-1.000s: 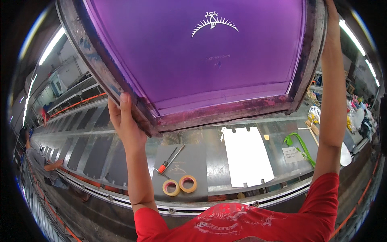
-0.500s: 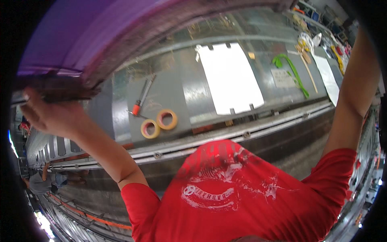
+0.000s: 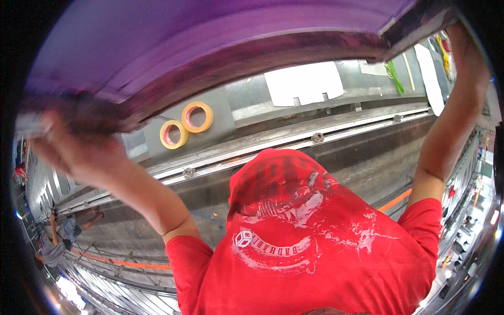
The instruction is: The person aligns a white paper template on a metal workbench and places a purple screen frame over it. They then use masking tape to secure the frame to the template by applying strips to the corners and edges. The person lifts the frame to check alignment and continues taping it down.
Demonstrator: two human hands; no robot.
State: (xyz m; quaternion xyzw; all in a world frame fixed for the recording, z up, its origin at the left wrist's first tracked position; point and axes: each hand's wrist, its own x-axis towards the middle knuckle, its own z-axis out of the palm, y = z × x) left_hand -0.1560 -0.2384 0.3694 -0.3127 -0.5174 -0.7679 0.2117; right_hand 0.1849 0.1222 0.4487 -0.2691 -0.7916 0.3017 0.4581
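A large purple screen-printing frame [image 3: 252, 51] is tilted over the table, spanning the top of the view. My left hand [image 3: 79, 149], smeared by motion, is closed around its left corner. At the upper right, my right hand [image 3: 468, 50] is raised beside the frame's right corner, its fingers hidden at the dark rim. Below the frame lies a white notched sheet [image 3: 304, 86], its far part covered by the frame. Two tape rolls, one orange [image 3: 185, 116] and one yellow [image 3: 170, 145], lie flat on the table to the left of the sheet.
A metal rail [image 3: 283, 137] with bolts runs along the table's near edge. Green strips [image 3: 394, 79], a thin stick [image 3: 409, 72] and a white strip [image 3: 429, 79] lie toward the right. Another person [image 3: 55, 249] is at the far left.
The frame has swung across the table toward me and to the right, covering the cutter-like tool and the sheet's far part. The view has shifted, and my left hand stays at its corner.
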